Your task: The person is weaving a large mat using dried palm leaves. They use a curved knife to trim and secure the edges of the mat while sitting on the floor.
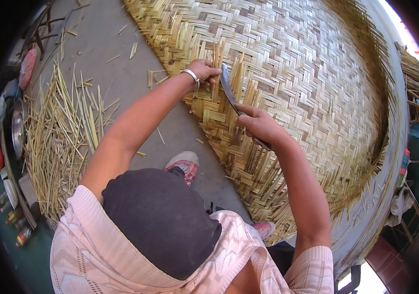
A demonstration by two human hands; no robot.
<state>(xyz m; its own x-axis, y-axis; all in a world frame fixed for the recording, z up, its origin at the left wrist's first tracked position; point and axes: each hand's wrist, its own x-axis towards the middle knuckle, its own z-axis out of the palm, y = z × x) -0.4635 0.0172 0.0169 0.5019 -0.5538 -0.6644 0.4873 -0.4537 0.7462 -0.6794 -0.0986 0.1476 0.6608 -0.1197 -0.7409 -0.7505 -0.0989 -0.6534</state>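
The grey floor (pixel 99 44) (matte, smooth-looking) lies softly lit.

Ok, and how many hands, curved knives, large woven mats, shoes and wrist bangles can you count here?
Hands: 2
Curved knife: 1
Large woven mat: 1
Shoes: 2
Wrist bangle: 1
Total: 7
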